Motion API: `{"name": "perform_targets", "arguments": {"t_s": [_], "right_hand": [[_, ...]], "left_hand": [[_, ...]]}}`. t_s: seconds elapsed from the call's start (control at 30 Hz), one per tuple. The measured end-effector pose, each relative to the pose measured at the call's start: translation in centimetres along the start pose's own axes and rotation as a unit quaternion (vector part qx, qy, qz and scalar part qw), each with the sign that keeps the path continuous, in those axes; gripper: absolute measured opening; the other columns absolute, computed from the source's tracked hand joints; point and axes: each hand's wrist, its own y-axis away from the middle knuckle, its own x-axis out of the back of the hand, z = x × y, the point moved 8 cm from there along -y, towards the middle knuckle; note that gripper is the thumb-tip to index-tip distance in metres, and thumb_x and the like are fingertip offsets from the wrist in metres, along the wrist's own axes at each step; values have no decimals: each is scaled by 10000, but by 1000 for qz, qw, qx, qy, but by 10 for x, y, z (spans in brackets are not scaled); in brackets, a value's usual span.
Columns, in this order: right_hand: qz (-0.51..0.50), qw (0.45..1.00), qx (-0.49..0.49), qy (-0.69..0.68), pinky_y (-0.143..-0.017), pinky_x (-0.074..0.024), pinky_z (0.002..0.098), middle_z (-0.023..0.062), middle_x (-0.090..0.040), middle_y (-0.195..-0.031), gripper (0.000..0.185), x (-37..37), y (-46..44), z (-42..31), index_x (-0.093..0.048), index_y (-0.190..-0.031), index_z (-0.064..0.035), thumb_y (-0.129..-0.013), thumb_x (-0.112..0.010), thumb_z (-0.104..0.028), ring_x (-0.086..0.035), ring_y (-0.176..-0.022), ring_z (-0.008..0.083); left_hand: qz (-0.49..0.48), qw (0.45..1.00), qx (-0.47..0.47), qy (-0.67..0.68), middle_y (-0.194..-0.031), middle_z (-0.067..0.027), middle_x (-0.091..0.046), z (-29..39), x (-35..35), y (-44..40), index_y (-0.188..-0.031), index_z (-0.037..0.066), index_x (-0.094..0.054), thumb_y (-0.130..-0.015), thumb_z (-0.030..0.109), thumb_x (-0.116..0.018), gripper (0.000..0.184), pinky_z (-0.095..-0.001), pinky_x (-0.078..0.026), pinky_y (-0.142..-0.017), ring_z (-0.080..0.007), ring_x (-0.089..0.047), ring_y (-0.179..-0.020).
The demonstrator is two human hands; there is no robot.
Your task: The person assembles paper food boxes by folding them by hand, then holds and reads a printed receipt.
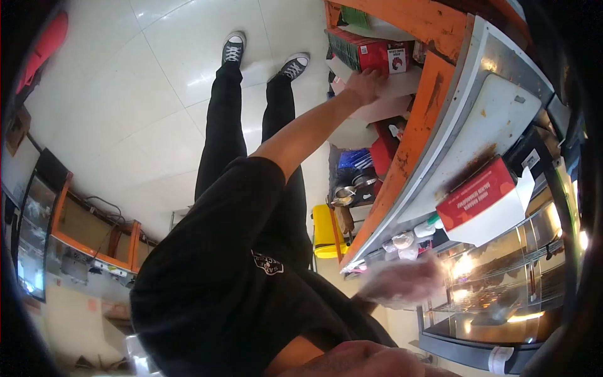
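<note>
My left arm reaches across to an orange-framed shelf. My left hand (pixel 366 87) is there with its fingers bent against the front of a stack of red cardboard food boxes (pixel 372 55). The boxes carry a chicken logo, and a white cardboard edge (pixel 399 81) shows beside the fingers. My right hand (pixel 402 281) is raised near the counter's end, inside clear plastic and smeared by motion. Whether the plastic is a glove or a bag, I cannot make out. Close by it are small tied plastic bags (pixel 403 240).
A white cutting board (pixel 493 129) lies on the metal-edged counter, near an open red-and-white box (pixel 482 198). Beyond stands a lit glass display case (pixel 496 283). Below the counter are metal pans (pixel 345 193) and a yellow container (pixel 325 232). Tiled floor (pixel 151 81) surrounds my feet.
</note>
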Motion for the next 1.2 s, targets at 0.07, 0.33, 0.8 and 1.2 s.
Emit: {"name": "perform_targets", "arguments": {"t_s": [0.07, 0.33, 0.8, 1.2], "right_hand": [[-23, 984, -63, -167, -884, -526, 430, 210, -643, -1096, 415, -36, 30, 23, -560, -1183, 57, -990, -472, -299, -638, -1016, 331], [-245, 881, -384, -127, -829, -542, 348, 112, -675, -1122, 310, -203, 77, 226, -595, -1247, -17, -988, -579, -188, -666, -936, 246], [-154, 903, -398, -54, -740, -521, 315, 74, -609, -1182, 295, -322, 29, 349, -605, -1242, -66, -961, -593, -156, -628, -926, 180], [-208, 895, -392, -53, -943, -499, 371, 192, -573, -1305, 358, -328, 20, 317, -583, -1333, -79, -1016, -525, -234, -594, -1155, 297]], "left_hand": [[-69, 993, 26, 96, -1135, -176, -685, -19, -17, -22, -1105, 117, -690, -807, 538, -675, 515, -460, -522, -892, -375, -656, -1060], [-31, 970, 54, 235, -1105, -241, -675, -99, -42, -66, -1094, 105, -701, -878, 592, -594, 543, -451, -494, -936, -393, -633, -1082], [-152, 959, 102, 217, -1198, -263, -641, -67, 37, -25, -1219, -8, -631, -874, 680, -545, 774, -440, -437, -1009, -395, -593, -1153], [-173, 955, 87, 224, -1371, -255, -536, -72, 21, -38, -1352, 35, -548, -872, 754, -455, 870, -461, -380, -1092, -410, -494, -1289]]}}
